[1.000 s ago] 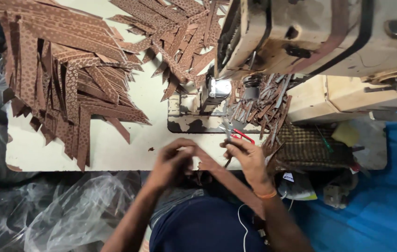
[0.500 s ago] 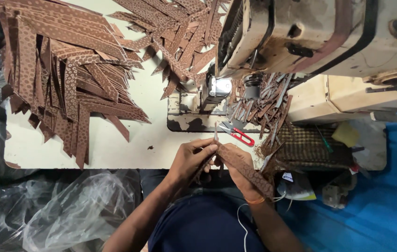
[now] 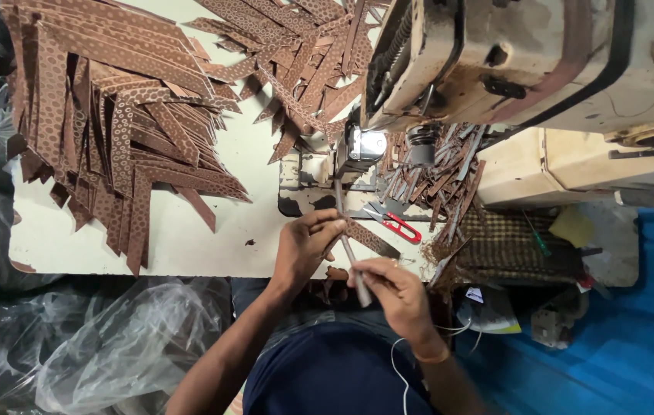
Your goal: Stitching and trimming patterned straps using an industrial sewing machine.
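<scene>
I saw my left hand (image 3: 305, 247) and right hand (image 3: 392, 290) low in the centre of the frame, both pinching one narrow brown strip (image 3: 348, 244) that ran up toward the sewing machine (image 3: 542, 61). Red snips (image 3: 393, 224) lay just right of it. Heaps of patterned strips (image 3: 112, 123) filled the upper left. Clear plastic bags (image 3: 112, 346) crowded the lower left. The needle area was too dim to make out.

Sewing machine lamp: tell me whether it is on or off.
On. The lamp under the sewing machine head glows bright white, and its light falls on the plate beside it.
</scene>
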